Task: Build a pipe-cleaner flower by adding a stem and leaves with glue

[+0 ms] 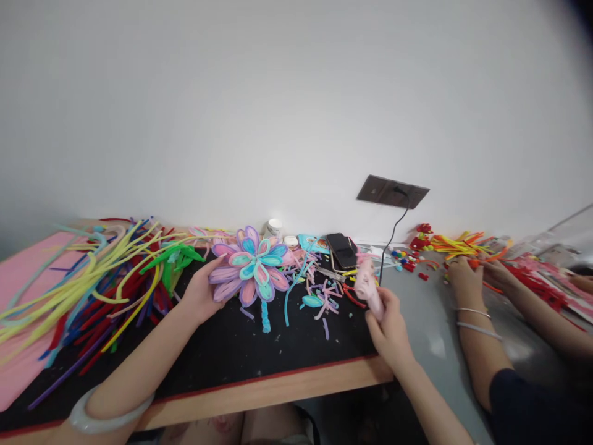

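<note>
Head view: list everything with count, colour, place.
Pipe-cleaner flower: one, multicoloured, centre
Handheld tool: one, pink, centre-right
Pipe cleaners: many, multicoloured, left and right
Offcuts: many, pastel, beside flower
Worktop: one, black, beneath offcuts
Sheet: one, pink, far left
Cup: one, white, by wall
Phone-like item: count unclear, black, by wall
Outlet panel: one, dark, wall
Cord: one, black, at outlet
Co-worker's hands: two, bare, right
Left hand: one, bare, on flower
Right hand: one, bare, around tool

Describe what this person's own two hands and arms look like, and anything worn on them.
They are ordinary human hands, with no gloves. The left hand belongs to a forearm wearing a thick, smooth, rounded bangle, whitish in colour. The right hand is bare too. No sleeve shows on either forearm.
</note>
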`<state>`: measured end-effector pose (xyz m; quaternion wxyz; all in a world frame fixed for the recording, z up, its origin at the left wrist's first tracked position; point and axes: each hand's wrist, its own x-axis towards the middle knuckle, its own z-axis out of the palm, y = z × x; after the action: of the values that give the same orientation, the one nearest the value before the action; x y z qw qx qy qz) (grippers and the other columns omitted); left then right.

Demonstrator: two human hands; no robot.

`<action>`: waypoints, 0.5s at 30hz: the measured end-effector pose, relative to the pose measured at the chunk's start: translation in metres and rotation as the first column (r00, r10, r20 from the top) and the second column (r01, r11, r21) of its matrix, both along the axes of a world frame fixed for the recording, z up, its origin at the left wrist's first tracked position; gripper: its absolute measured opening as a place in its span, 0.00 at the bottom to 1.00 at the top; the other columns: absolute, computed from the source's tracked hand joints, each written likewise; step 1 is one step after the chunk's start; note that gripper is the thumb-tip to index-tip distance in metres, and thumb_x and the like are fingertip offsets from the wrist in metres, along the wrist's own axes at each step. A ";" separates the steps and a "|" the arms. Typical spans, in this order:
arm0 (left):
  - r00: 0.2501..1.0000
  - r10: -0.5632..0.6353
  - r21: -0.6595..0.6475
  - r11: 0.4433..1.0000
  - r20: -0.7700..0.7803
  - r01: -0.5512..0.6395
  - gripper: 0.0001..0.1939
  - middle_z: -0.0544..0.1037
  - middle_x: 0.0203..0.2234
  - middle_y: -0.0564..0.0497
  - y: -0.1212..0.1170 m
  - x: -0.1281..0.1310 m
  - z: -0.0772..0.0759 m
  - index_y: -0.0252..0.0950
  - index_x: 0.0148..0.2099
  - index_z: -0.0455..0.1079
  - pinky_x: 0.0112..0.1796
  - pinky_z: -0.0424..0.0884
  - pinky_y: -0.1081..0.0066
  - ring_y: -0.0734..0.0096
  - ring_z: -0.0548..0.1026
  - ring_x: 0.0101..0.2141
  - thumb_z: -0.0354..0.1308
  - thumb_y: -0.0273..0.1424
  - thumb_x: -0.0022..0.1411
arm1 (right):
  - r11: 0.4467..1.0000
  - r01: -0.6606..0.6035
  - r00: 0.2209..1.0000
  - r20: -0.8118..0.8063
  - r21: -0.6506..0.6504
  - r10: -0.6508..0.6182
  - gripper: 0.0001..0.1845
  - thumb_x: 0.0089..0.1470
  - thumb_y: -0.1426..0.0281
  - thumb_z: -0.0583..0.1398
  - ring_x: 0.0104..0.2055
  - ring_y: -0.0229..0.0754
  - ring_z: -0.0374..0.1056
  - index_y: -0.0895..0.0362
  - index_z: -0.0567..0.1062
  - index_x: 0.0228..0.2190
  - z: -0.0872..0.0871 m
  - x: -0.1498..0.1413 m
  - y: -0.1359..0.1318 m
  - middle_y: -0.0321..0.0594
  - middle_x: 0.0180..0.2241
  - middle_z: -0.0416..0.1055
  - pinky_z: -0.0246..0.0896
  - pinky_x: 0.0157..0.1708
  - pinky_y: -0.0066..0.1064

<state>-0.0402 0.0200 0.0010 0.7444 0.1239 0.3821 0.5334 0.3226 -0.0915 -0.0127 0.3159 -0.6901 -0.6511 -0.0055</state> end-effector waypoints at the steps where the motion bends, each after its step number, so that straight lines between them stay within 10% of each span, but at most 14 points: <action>1: 1.000 -0.001 0.002 1.000 0.000 0.001 0.09 0.78 0.24 0.52 0.000 0.000 0.000 0.37 0.32 0.70 0.22 0.76 0.71 0.67 0.78 0.23 0.51 0.30 0.63 | 0.997 0.077 0.997 0.005 0.025 -0.078 0.24 0.54 0.68 0.51 0.44 0.50 0.69 0.59 0.55 0.53 0.004 0.003 -0.003 0.53 0.48 0.66 0.62 0.42 0.39; 7: 1.000 0.009 0.020 1.000 0.000 -0.009 0.09 0.77 0.23 0.50 -0.001 0.000 0.001 0.37 0.32 0.70 0.21 0.75 0.71 0.67 0.77 0.23 0.50 0.28 0.63 | 0.873 0.480 0.869 0.178 -0.084 -0.461 0.25 0.57 0.70 0.47 0.45 0.58 0.68 0.67 0.55 0.55 0.020 0.029 -0.011 0.65 0.48 0.65 0.61 0.40 0.41; 15: 1.000 0.023 -0.015 1.000 -0.015 -0.023 0.09 0.77 0.23 0.50 -0.002 0.001 0.004 0.37 0.32 0.70 0.20 0.73 0.72 0.67 0.77 0.22 0.50 0.29 0.63 | 0.790 0.570 0.787 0.427 -0.228 -0.445 0.21 0.59 0.71 0.46 0.46 0.58 0.70 0.69 0.58 0.52 -0.002 0.049 -0.018 0.63 0.43 0.68 0.62 0.41 0.39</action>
<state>-0.0390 0.0185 0.0053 0.7362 0.1177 0.3933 0.5380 0.3716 -0.1094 -0.0144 0.0551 -0.8732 -0.4737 -0.1005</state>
